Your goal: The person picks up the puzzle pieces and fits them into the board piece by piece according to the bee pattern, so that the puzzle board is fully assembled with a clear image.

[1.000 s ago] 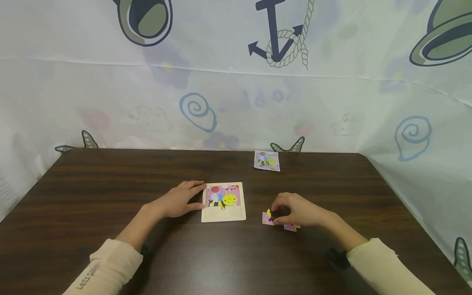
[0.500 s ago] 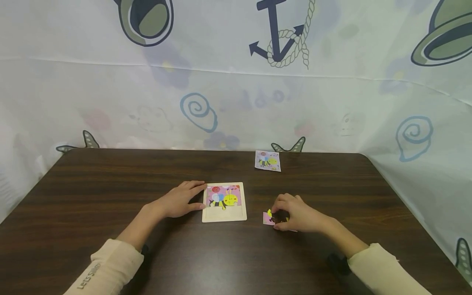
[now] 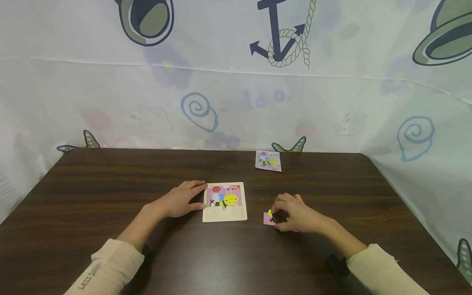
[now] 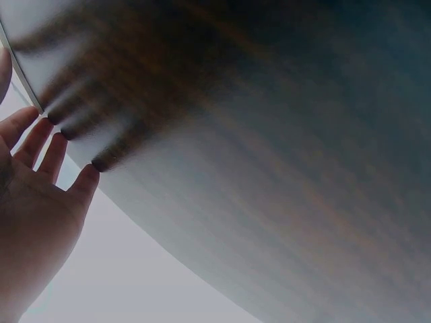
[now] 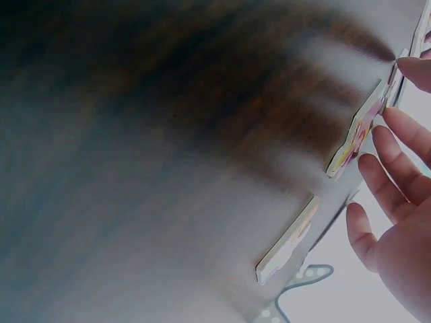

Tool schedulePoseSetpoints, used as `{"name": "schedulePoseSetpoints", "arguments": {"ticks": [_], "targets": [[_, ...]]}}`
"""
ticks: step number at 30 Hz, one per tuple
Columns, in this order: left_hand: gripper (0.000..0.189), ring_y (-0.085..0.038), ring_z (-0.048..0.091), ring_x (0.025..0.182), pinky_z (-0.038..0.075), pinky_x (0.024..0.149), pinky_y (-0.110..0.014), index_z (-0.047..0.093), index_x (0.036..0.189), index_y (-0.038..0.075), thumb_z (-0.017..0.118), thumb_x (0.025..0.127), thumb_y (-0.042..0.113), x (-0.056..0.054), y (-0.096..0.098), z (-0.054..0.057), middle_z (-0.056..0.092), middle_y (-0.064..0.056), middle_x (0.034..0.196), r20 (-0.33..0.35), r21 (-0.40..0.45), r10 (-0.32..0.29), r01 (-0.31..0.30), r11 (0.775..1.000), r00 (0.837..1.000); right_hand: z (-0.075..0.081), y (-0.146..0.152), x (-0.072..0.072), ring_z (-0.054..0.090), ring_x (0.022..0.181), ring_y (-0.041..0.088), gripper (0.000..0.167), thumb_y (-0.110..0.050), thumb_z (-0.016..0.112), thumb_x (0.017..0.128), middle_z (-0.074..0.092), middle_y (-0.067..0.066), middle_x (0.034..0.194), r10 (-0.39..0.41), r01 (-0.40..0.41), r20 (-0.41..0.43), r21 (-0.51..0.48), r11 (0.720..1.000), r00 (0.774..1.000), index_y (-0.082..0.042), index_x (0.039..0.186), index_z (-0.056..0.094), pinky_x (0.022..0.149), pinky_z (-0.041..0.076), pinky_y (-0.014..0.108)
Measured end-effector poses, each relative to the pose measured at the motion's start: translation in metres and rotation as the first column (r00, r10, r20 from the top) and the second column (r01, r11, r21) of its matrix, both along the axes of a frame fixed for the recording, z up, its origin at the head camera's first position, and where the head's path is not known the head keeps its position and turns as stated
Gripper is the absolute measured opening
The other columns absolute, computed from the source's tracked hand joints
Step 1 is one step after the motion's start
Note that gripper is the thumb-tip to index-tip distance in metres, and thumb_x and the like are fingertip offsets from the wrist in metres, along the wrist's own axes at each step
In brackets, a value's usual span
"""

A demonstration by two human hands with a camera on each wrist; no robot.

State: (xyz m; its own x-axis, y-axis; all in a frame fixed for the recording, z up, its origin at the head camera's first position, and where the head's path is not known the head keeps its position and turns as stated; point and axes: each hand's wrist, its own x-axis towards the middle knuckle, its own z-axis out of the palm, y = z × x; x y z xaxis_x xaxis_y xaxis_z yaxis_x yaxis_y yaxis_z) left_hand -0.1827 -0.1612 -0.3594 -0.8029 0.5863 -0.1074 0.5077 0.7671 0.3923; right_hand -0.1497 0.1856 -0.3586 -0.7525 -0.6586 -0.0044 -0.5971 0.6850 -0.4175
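In the head view my left hand (image 3: 179, 201) rests its fingers and thumb along the left side of a square wooden puzzle frame (image 3: 225, 214). Pink and yellow bee puzzle pieces (image 3: 225, 196) fill its upper part, above a bare wooden strip. Off to the right, my right hand (image 3: 295, 214) pinches a pink and yellow puzzle piece (image 3: 268, 218) between thumb and forefinger, low at the tabletop. In the right wrist view, another puzzle piece (image 5: 357, 131) lies by the fingers, and a further flat piece (image 5: 289, 242) lies apart. The palm hides part of the pieces in the head view.
A picture card (image 3: 268, 160) with the same bee lies at the far edge of the dark wooden table (image 3: 166, 164). Behind it hangs a white patterned cloth (image 3: 236, 94), which also runs down the table's right side.
My right hand shifts slightly toward me and covers more of the second piece, then stays nearly still. The left hand keeps its place at the frame.
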Motion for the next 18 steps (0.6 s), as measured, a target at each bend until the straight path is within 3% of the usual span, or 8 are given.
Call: {"name": "schedulePoseSetpoints", "arguments": {"ticks": [18], "targets": [[0.065,-0.037,0.03,0.127,0.029,0.099,-0.055,0.037,0.138,0.002,0.06,0.087,0.035,-0.0009,-0.0004,-0.0018,0.034,-0.019,0.14,0.004,-0.002,0.003,-0.003,1.0,1.0,0.0021,-0.0031,-0.0018,0.047,0.089,0.014,0.018,-0.017,0.074,0.074,0.052,-0.005,0.09,0.007,-0.006,0.04,-0.007,1.0,0.999,-0.012,0.087,0.063,0.073,0.027,0.034]]}}
